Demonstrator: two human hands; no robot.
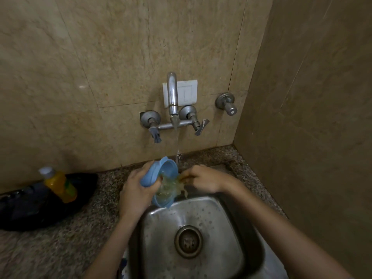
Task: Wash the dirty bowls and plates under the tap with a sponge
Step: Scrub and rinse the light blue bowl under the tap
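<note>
Water-spotted steel sink (231, 214), speckled stone counter (70, 238)

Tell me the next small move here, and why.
Probably tip the blue bowls in the left hand further over the sink: cloudy yellow water sits in the lower one, and the tap stream falls just beside them.

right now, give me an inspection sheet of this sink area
surface: speckled stone counter around a steel sink; droplets in the basin.
job's things: blue bowls, seemingly two, tilted over the sink's back edge; tap running; yellowish sponge beside them.
clutter: yellow bottle, tilted, on a black object at the left.
hands: left hand grips the blue bowls; right hand holds the sponge.
cables: nothing seen.
surroundings: beige tiled wall; white switch plate behind the tap; separate valve to its right.
</note>
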